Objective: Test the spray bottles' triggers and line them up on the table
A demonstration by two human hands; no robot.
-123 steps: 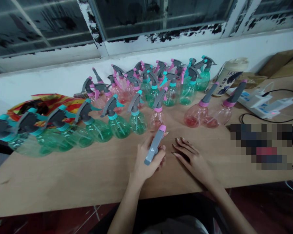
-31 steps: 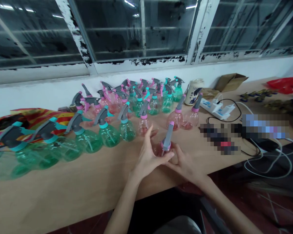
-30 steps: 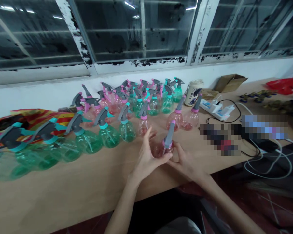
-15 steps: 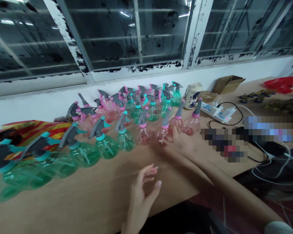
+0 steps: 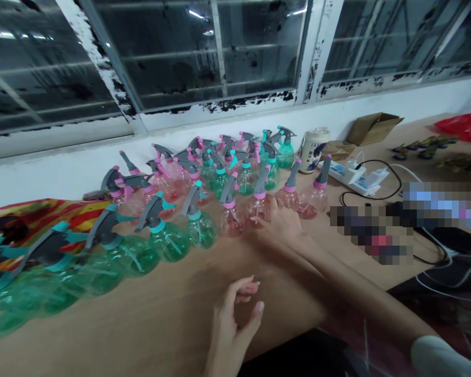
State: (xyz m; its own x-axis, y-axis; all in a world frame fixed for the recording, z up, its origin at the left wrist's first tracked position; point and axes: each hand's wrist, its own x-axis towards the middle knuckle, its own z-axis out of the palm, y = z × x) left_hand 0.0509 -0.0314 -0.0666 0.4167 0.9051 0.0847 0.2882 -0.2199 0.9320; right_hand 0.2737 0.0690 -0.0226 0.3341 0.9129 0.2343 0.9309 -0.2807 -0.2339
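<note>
My right hand [image 5: 284,225] is wrapped round the body of a pink spray bottle [image 5: 258,210], thumb on its near left side and fingers on its right. This bottle stands upright on the table, close beside another pink spray bottle [image 5: 232,217] to its left. Two more pink bottles, one of them a bottle with a grey trigger head [image 5: 313,201], stand to the right of the hand. Over the front of the table, my left hand [image 5: 233,319] hovers with fingers curved and apart, holding nothing. Green spray bottles [image 5: 168,243] with turquoise collars continue the row leftward.
Behind the front row, more pink and green spray bottles [image 5: 220,178] crowd against the wall. A can [image 5: 313,152], a power strip [image 5: 353,178] with cables, and an open cardboard box [image 5: 374,128] are at the right. A red-yellow striped bag [image 5: 58,212] lies at left.
My right hand has shifted the pink spray bottle slightly left, nearer its pink neighbour, and it leans less. My left hand stays open, a little lower in view. The camera view has shifted slightly.
</note>
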